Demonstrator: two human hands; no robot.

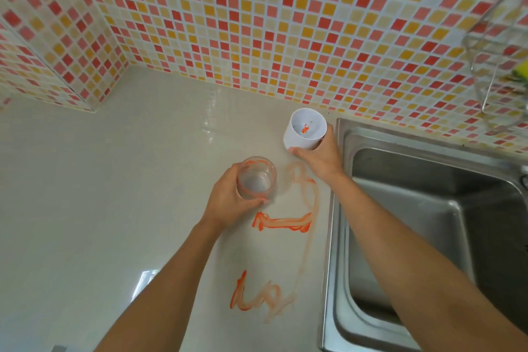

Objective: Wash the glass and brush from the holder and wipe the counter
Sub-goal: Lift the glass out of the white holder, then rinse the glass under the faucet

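Beside the sink, your left hand grips the glass, your right hand grips the holder, both ready for washing.

Single head-worn view, wide-angle, looking forward and steeply down from above, close over the counter, both forearms reaching in from the bottom edge, tiled wall ahead, sink at right.

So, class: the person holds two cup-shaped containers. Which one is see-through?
The glass in the left hand: clear, with orange smears round its rim. The holder in the right hand is opaque white, nearer the sink.
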